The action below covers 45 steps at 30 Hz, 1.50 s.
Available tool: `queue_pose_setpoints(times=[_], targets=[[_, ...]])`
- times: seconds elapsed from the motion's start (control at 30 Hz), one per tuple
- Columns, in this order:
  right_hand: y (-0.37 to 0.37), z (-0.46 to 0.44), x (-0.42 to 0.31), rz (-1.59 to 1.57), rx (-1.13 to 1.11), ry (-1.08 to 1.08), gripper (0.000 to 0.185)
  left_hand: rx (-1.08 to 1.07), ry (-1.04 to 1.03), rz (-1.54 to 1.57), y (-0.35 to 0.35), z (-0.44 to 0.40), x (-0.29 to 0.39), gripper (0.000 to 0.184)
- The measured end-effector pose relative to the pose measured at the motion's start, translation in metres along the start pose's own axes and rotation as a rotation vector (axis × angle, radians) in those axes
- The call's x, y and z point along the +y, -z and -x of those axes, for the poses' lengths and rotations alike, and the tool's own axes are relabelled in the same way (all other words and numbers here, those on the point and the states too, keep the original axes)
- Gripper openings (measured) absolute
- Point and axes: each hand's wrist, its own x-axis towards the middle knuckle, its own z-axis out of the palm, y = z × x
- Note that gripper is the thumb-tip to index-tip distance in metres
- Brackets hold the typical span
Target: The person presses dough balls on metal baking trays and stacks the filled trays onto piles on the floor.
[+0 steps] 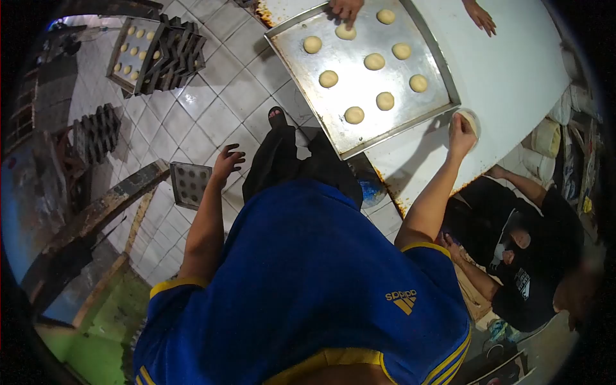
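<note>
My left hand (227, 163) hangs over the tiled floor with its fingers apart and nothing in it. At the near right corner of a large metal baking tray (351, 74), my right hand (461, 136) has its fingers closed at the rim of a small round bowl (473, 122) on the white table. Whether the fingers also pinch something inside the bowl is hidden. Several round, pale dough balls (374, 61) are spaced out on the tray, whose near left corner juts past the table edge. Another person's hand (347, 9) touches a dough ball (345, 32) at the tray's far side.
The white table (513, 83) extends right, with another person's hand (481, 17) over it. A person in black (513, 250) sits low at my right. Stacked trays (174, 54) and a tray of dough balls (135, 52) stand far left. A dark moulded pan (190, 184) lies left.
</note>
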Motion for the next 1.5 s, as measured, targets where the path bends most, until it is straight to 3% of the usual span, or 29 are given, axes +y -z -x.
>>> queue_pose_setpoints(times=[0.07,0.1,0.17,0.3,0.5,0.63,0.7,0.77,0.8,0.83,0.87,0.9,0.93,1.0,1.03,1.07,1.13,1.2,1.3,1.33,1.37,1.4,1.5], targets=[[-0.036,0.008,-0.034,-0.299,-0.152,0.203,0.035,0.022,0.038,0.026,0.008,0.006,-0.011,0.052],[-0.050,0.031,-0.088,-0.263,-0.247,0.076,0.032,0.028,0.039,0.025,0.013,0.007,-0.020,0.052],[-0.109,0.055,-0.136,-0.325,-0.345,0.323,0.027,0.027,0.072,0.079,0.024,0.010,-0.035,0.050],[-0.196,0.095,-0.233,-0.327,-0.499,0.365,0.026,0.064,0.091,0.089,0.047,0.025,-0.037,0.050],[-0.298,0.109,-0.269,0.166,-0.264,0.837,0.015,0.090,0.037,0.192,0.112,0.015,-0.055,0.054],[-0.305,0.133,-0.287,0.347,-0.205,0.826,0.020,0.158,0.089,0.274,0.196,-0.035,-0.067,0.054],[-0.317,0.155,-0.296,0.459,-0.196,0.841,0.031,0.093,0.064,0.310,0.258,-0.088,-0.083,0.054],[-0.325,0.179,-0.307,0.550,-0.234,0.823,0.037,0.187,0.084,0.383,0.321,-0.119,-0.058,0.053],[-0.321,0.190,-0.330,0.598,-0.424,0.694,0.043,0.234,0.072,0.453,0.352,-0.144,-0.052,0.052],[-0.334,0.191,-0.321,0.681,-0.376,0.828,0.043,0.264,0.116,0.461,0.392,-0.178,-0.048,0.051],[-0.332,0.194,-0.348,0.693,-0.510,0.725,0.043,0.326,0.098,0.470,0.424,-0.197,-0.030,0.052],[-0.337,0.199,-0.347,0.760,-0.426,0.650,0.039,0.349,0.009,0.518,0.459,-0.221,-0.018,0.053],[-0.335,0.183,-0.309,0.729,-0.398,0.813,0.040,0.345,-0.092,0.569,0.496,-0.253,-0.017,0.056],[-0.334,0.185,-0.316,0.440,-0.257,0.528,0.047,0.584,-0.117,0.660,0.560,-0.319,0.009,0.065],[-0.334,0.202,-0.370,0.422,-0.244,0.398,0.048,0.736,-0.119,0.748,0.593,-0.355,0.023,0.063],[-0.333,0.208,-0.386,0.420,-0.210,0.347,0.048,0.883,-0.117,0.826,0.626,-0.387,0.037,0.061],[-0.325,0.225,-0.403,0.443,-0.171,0.292,0.049,0.953,-0.062,0.862,0.689,-0.438,0.046,0.056],[-0.319,0.239,-0.416,0.649,-0.241,0.420,0.052,0.952,0.002,0.794,0.728,-0.473,0.061,0.046],[-0.334,0.269,-0.444,0.562,-0.257,0.236,0.054,0.647,-0.075,0.817,0.778,-0.518,0.051,0.042],[-0.339,0.273,-0.437,0.400,-0.256,0.249,0.053,0.592,-0.075,0.775,0.786,-0.525,0.048,0.045],[-0.342,0.278,-0.449,0.638,-0.251,0.278,0.048,0.540,-0.078,0.730,0.800,-0.535,0.039,0.048],[-0.345,0.280,-0.456,0.675,-0.277,0.281,0.046,0.442,-0.124,0.777,0.809,-0.541,0.031,0.045],[-0.361,0.282,-0.478,0.648,-0.294,0.260,0.043,0.432,-0.094,0.831,0.811,-0.537,0.047,0.043]])
